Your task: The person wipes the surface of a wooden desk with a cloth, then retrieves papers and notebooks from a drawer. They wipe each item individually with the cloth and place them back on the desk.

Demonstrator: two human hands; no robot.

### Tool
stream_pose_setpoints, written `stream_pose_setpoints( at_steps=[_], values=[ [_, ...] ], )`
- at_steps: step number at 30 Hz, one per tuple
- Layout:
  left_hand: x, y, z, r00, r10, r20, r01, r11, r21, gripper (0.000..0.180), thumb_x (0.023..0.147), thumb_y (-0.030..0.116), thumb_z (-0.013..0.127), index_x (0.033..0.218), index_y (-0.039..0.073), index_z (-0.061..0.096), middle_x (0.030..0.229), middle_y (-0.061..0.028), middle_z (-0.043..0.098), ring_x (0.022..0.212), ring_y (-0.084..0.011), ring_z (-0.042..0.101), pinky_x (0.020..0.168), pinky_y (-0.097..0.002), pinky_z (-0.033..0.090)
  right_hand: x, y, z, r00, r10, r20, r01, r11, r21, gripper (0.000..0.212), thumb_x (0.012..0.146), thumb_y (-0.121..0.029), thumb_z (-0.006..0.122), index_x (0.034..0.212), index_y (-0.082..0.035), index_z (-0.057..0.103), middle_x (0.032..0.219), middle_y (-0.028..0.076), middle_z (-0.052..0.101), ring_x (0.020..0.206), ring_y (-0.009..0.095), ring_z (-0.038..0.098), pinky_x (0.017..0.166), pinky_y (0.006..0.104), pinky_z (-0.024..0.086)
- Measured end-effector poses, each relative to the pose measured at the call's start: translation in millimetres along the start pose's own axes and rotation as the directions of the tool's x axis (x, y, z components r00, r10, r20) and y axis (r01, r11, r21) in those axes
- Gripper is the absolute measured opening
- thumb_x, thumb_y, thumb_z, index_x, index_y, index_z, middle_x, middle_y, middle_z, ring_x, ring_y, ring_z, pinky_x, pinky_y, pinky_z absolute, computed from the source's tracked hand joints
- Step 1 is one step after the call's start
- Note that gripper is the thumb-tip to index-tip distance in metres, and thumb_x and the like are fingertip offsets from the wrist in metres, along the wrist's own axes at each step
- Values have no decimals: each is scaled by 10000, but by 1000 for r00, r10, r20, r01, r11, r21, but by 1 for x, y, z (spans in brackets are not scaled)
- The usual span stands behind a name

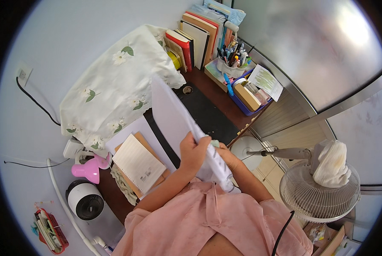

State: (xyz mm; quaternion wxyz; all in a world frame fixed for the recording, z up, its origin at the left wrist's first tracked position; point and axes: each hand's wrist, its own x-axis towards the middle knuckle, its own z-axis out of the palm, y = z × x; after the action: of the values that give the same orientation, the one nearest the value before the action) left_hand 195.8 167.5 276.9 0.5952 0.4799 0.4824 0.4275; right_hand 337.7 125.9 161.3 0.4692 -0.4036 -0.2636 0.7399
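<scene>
A large bundle of white paper sheets [178,113] stands tilted on edge in front of my body, seen almost along its edge. My left hand [194,151] is closed on the near edge of the sheets, thumb over the top. On the right side of the bundle, my right hand [226,154] is bent in against it, fingers partly hidden. A small pale green piece [215,143] shows at its fingertips; its kind cannot be made out. Below left lies a spiral notebook [139,163] with lined pages, on a brown board and more white paper.
A dark desk mat [212,115] covers part of the brown desk. Books [199,38], a pen holder [233,66] and a blue basket [250,100] line the far side. A flowered cloth [110,81], pink lamp [86,170] and small fan [85,200] are left; a standing fan [319,192] is right.
</scene>
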Motion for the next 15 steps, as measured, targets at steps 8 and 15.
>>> stream_pose_setpoints(
  at_steps=[8, 15],
  values=[
    [56, -151, -23, 996, -41, -82, 62, 960, 271, 316, 846, 200, 680, 1072, 3, 582, 1007, -114, 611, 860, -197, 600, 790, -312, 483, -7, 24, -128, 600, -362, -713, 163, 928, -334, 353, 869, -244, 676, 1134, -15, 634, 1019, 82, 673, 908, 189, 617, 815, 319, 486],
    [17, -204, -93, 662, -366, -655, 494, 869, 14, 474, 793, 90, 677, 1208, -41, 490, 1159, -150, 515, 1050, -236, 507, 896, -370, 445, -19, 18, -79, 512, -858, -38, 18, 55, -998, 470, 746, -120, 688, 1185, -22, 555, 1116, 190, 611, 1069, 323, 589, 890, 382, 463]
  ],
)
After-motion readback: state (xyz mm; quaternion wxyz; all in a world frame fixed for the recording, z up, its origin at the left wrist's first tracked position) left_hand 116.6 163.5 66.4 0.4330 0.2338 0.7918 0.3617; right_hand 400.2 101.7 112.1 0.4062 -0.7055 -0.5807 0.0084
